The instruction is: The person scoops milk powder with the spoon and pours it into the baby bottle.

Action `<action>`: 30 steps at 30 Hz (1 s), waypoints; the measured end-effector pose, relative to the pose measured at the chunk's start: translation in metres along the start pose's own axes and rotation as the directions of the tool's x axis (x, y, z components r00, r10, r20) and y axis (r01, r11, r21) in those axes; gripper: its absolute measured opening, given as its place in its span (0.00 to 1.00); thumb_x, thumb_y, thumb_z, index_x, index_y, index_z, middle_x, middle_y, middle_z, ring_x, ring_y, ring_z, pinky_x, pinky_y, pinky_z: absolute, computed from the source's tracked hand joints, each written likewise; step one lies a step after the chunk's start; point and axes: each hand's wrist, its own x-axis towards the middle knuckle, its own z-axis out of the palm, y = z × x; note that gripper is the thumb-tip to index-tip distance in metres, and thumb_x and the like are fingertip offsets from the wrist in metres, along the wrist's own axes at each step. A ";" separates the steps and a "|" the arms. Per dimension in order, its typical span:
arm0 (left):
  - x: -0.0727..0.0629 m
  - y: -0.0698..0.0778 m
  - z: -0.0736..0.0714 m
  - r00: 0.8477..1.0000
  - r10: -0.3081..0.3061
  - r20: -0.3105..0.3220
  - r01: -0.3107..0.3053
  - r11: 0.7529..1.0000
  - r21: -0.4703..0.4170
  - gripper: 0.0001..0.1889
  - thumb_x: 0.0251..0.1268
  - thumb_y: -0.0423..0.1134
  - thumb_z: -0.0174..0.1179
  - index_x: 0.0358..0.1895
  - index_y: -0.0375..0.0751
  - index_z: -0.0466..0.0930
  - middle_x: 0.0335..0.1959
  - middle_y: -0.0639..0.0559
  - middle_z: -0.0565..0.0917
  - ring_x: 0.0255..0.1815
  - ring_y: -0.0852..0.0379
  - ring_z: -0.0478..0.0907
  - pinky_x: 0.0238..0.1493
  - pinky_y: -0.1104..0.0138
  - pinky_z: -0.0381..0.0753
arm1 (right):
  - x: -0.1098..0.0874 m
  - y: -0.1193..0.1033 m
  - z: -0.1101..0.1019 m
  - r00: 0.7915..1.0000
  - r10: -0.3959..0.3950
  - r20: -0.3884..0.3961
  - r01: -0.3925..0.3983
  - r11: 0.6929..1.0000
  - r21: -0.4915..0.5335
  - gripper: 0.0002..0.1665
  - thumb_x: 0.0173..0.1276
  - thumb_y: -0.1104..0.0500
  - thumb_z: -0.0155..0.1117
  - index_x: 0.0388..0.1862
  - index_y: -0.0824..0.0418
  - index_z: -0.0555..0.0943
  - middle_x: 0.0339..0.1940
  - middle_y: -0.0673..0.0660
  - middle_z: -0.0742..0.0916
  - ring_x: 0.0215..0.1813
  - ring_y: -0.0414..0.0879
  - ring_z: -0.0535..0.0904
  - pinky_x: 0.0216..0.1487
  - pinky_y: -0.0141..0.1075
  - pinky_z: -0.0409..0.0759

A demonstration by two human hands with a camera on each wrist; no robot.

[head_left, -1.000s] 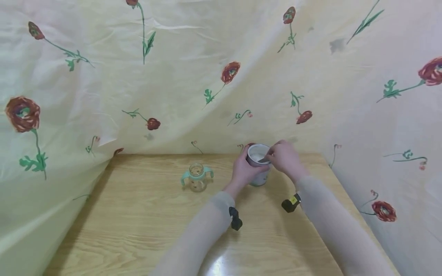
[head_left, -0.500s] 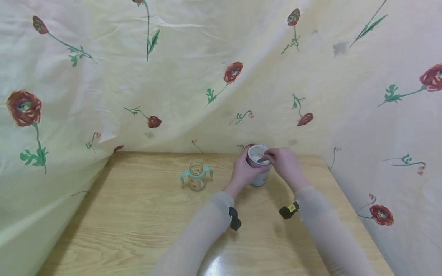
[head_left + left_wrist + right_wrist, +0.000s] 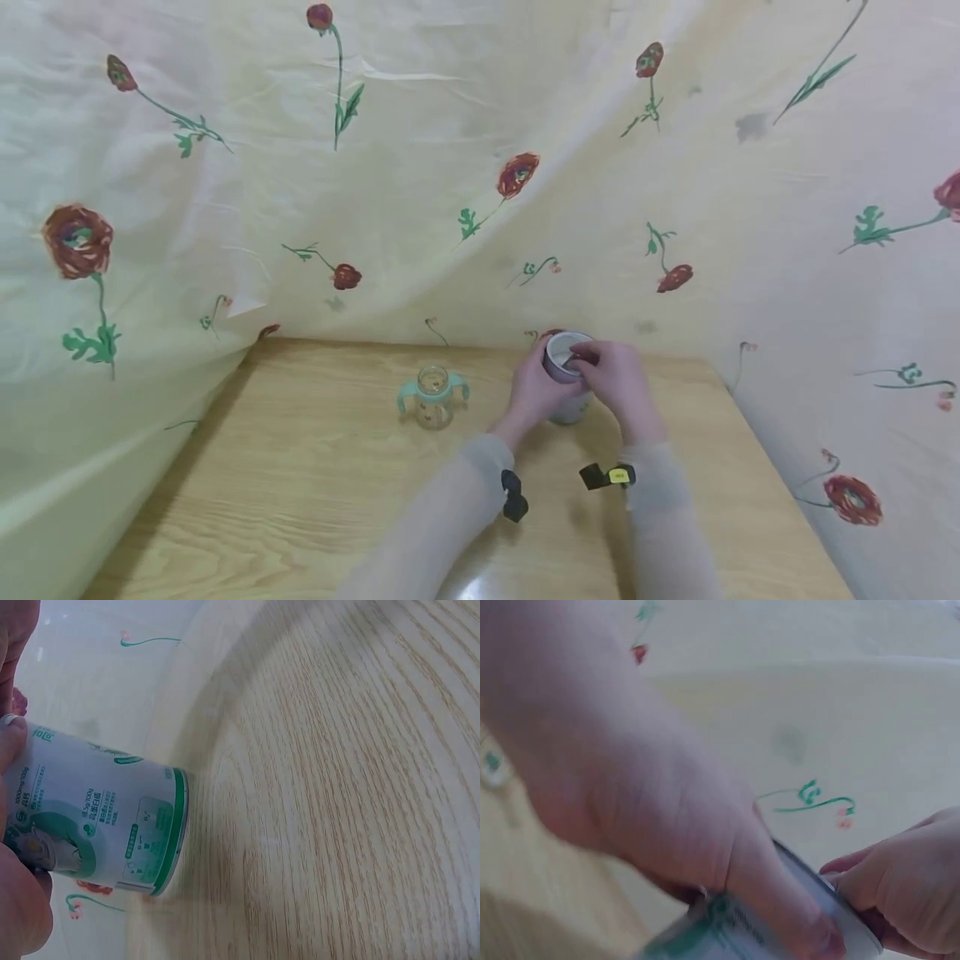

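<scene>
A milk powder can [image 3: 572,410], white with green print, stands near the table's back edge, its mouth uncovered and tilted slightly. Fingers and thumb of my left hand [image 3: 531,385] grip it round the upper side. In the left wrist view the can [image 3: 112,817] shows its printed label and green base band. My right hand [image 3: 618,379] is over the can's mouth and pinches a thin grey spoon [image 3: 572,362]; its lower end is hidden inside. In the right wrist view my right hand [image 3: 915,889] is at the rim; the can's contents cannot be seen there.
A clear baby bottle [image 3: 433,408] with two mint-green handles and no lid stands left of the can. A flowered cloth [image 3: 405,183] hangs behind and along the sides of the wooden table [image 3: 315,467].
My right hand has turned and shifted closer over the can, and the spoon shows less. My left hand keeps its hold on the can. The head view has shifted slightly.
</scene>
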 end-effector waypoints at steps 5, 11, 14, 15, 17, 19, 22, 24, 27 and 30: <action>-0.005 -0.002 0.005 1.000 0.006 0.006 -0.006 1.000 -0.022 0.44 0.53 0.47 0.85 0.75 0.55 0.74 0.66 0.57 0.83 0.66 0.58 0.79 0.66 0.60 0.81 | -0.011 0.000 0.005 0.998 -0.016 -0.067 0.014 1.000 -0.023 0.08 0.70 0.68 0.75 0.47 0.67 0.92 0.46 0.64 0.93 0.50 0.61 0.90 0.51 0.57 0.88; -0.012 -0.001 0.010 1.000 -0.003 0.023 0.003 0.999 -0.032 0.45 0.53 0.49 0.85 0.76 0.57 0.73 0.66 0.59 0.83 0.66 0.60 0.79 0.66 0.61 0.80 | -0.020 0.006 0.008 0.985 -0.084 -0.153 0.076 0.995 -0.058 0.09 0.68 0.70 0.75 0.46 0.66 0.93 0.43 0.64 0.93 0.44 0.61 0.90 0.46 0.58 0.87; -0.012 -0.001 0.011 1.000 0.009 0.013 -0.008 0.999 -0.050 0.47 0.52 0.51 0.86 0.77 0.58 0.72 0.67 0.59 0.82 0.67 0.59 0.78 0.67 0.60 0.80 | -0.019 0.011 0.009 0.972 -0.112 -0.205 0.098 0.992 -0.082 0.10 0.68 0.68 0.77 0.48 0.66 0.92 0.43 0.65 0.93 0.42 0.60 0.91 0.42 0.57 0.88; -0.011 -0.001 0.011 1.000 0.015 0.007 -0.015 0.999 -0.053 0.48 0.51 0.51 0.86 0.77 0.58 0.71 0.68 0.60 0.81 0.68 0.60 0.78 0.67 0.60 0.79 | -0.018 0.012 0.009 0.968 -0.121 -0.219 0.104 0.991 -0.088 0.10 0.68 0.68 0.78 0.48 0.67 0.92 0.43 0.65 0.93 0.41 0.60 0.91 0.41 0.56 0.88; -0.009 -0.001 0.011 0.999 0.033 -0.005 -0.034 0.998 -0.057 0.49 0.50 0.51 0.87 0.77 0.58 0.71 0.68 0.61 0.81 0.68 0.60 0.77 0.68 0.60 0.78 | -0.016 0.012 0.009 0.961 -0.136 -0.241 0.114 0.988 -0.103 0.09 0.68 0.68 0.77 0.47 0.67 0.92 0.43 0.65 0.93 0.42 0.61 0.91 0.42 0.57 0.88; -0.007 -0.002 0.010 0.999 0.038 -0.016 -0.039 0.998 -0.052 0.49 0.50 0.50 0.87 0.77 0.57 0.71 0.68 0.61 0.81 0.68 0.61 0.77 0.69 0.61 0.78 | -0.015 0.012 0.008 0.955 -0.145 -0.260 0.117 0.986 -0.120 0.07 0.68 0.67 0.78 0.45 0.65 0.92 0.42 0.65 0.93 0.41 0.61 0.91 0.41 0.57 0.88; -0.005 -0.004 0.008 0.999 0.033 -0.021 -0.034 0.999 -0.040 0.50 0.49 0.50 0.88 0.77 0.56 0.71 0.68 0.60 0.81 0.68 0.61 0.77 0.69 0.61 0.78 | -0.014 0.011 0.006 0.943 -0.144 -0.301 0.106 0.985 -0.139 0.07 0.67 0.65 0.79 0.44 0.63 0.93 0.40 0.63 0.93 0.38 0.59 0.90 0.37 0.55 0.86; -0.004 -0.006 0.007 1.000 0.020 -0.019 -0.021 0.999 -0.032 0.50 0.49 0.51 0.87 0.77 0.57 0.70 0.69 0.60 0.80 0.68 0.61 0.77 0.68 0.60 0.78 | -0.013 0.012 0.006 0.932 -0.136 -0.337 0.091 0.985 -0.147 0.07 0.67 0.63 0.80 0.43 0.61 0.94 0.38 0.62 0.93 0.35 0.57 0.89 0.33 0.53 0.84; -0.003 -0.009 0.006 1.000 0.011 -0.013 -0.011 1.000 -0.024 0.51 0.49 0.53 0.87 0.78 0.58 0.69 0.69 0.61 0.80 0.68 0.61 0.77 0.68 0.59 0.79 | -0.013 0.014 0.005 0.920 -0.111 -0.376 0.061 0.988 -0.141 0.07 0.68 0.61 0.80 0.43 0.61 0.94 0.36 0.62 0.93 0.32 0.57 0.87 0.30 0.51 0.81; -0.002 -0.011 0.006 1.000 0.007 -0.012 -0.007 1.000 -0.013 0.51 0.49 0.54 0.87 0.78 0.59 0.68 0.69 0.62 0.79 0.68 0.61 0.77 0.68 0.58 0.79 | -0.013 0.016 0.005 0.922 -0.081 -0.380 0.035 0.991 -0.125 0.07 0.68 0.60 0.80 0.43 0.62 0.93 0.35 0.61 0.93 0.33 0.57 0.87 0.31 0.51 0.81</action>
